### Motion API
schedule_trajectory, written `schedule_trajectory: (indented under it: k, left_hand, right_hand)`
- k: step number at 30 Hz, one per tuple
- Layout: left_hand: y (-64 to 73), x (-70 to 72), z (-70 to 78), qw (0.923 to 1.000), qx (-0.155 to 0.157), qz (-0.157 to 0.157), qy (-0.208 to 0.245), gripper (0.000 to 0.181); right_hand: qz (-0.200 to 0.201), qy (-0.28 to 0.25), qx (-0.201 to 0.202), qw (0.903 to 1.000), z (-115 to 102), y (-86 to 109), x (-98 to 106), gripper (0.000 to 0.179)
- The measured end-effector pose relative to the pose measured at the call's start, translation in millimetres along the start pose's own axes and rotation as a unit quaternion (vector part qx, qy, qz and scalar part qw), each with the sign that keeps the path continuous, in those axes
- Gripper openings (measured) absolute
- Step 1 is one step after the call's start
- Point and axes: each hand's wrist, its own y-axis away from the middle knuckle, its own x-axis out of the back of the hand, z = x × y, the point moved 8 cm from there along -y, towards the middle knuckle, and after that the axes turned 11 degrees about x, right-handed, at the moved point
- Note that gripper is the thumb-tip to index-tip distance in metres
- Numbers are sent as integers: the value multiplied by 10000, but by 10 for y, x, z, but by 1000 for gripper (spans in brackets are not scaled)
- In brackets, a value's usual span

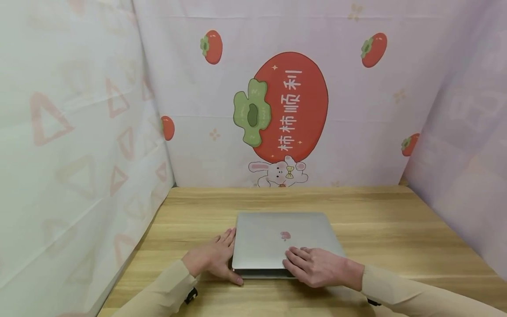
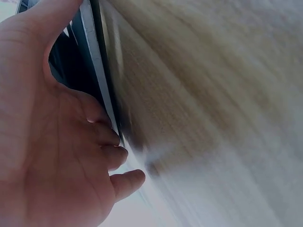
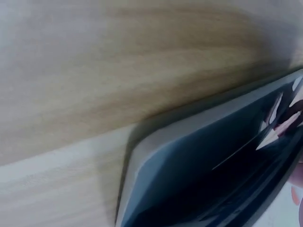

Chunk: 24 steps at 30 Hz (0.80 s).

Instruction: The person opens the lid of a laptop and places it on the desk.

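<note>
A silver laptop (image 1: 263,240) lies on the wooden table, its lid raised a little along the near edge, with a dark gap beneath. My left hand (image 1: 215,257) is at the laptop's left side, fingers extended along that edge and thumb by the near left corner. In the left wrist view its fingertips are against the edge of the laptop (image 2: 97,61). My right hand (image 1: 317,266) rests on top of the lid near its front edge, and its thumb is hidden. The right wrist view shows the laptop's base corner (image 3: 147,153) under the tilted lid.
The wooden table (image 1: 396,233) extends around the laptop. A white cloth (image 1: 190,92) printed with red persimmons and a rabbit hangs behind it. Further cloth panels (image 1: 79,132) stand at the left and right sides.
</note>
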Motion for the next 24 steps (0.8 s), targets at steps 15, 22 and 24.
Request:
schedule_trajectory:
  k: [15, 22, 24]
  left_hand:
    - [34, 44, 27, 9987, -331, 247, 297, 130]
    - [54, 72, 34, 9989, -268, 175, 353, 130]
    - [59, 79, 31, 9988, -257, 170, 393, 129]
  right_hand:
    - [201, 340, 34, 9992, 81, 6, 104, 39]
    - [130, 289, -104, 9994, 133, 15, 134, 41]
    - [121, 285, -151, 9994, 160, 15, 142, 41]
